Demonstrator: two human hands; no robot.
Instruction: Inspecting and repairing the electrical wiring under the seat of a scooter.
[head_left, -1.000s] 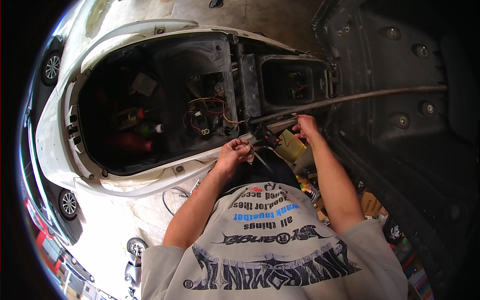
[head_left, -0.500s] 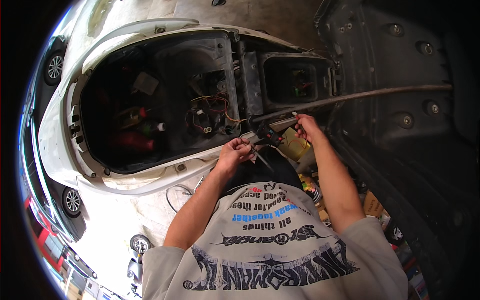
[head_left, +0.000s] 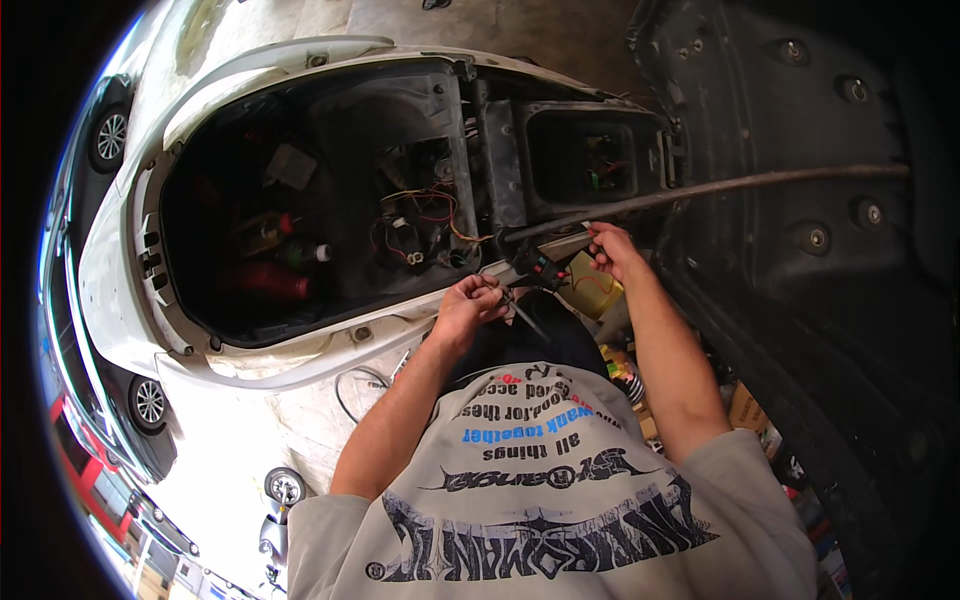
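Note:
My left hand (head_left: 465, 312) is closed around a thin dark tool (head_left: 528, 326) with a shaft slanting down to the right. My right hand (head_left: 618, 255) pinches a small thin piece (head_left: 589, 227), possibly a wire end, just below a rusty bar (head_left: 700, 190). Between the hands, a black device with red parts (head_left: 543, 268) sits at the rim of the white scooter body (head_left: 118, 255); a red wire runs over a yellowish panel (head_left: 585, 292) beside it. Loose coloured wires (head_left: 440, 218) lie inside the open black storage tub (head_left: 350, 120).
The raised black seat underside (head_left: 790, 300) fills the right side. Bottles (head_left: 285, 282) lie in the tub, with a smaller compartment (head_left: 580, 150) beside it. Cardboard boxes (head_left: 743, 405) and clutter lie below right. Parked cars (head_left: 105, 140) and another scooter (head_left: 275, 525) stand at the left.
My right hand has edged slightly upward. My left hand keeps its grip in about the same place. The view has shifted a little.

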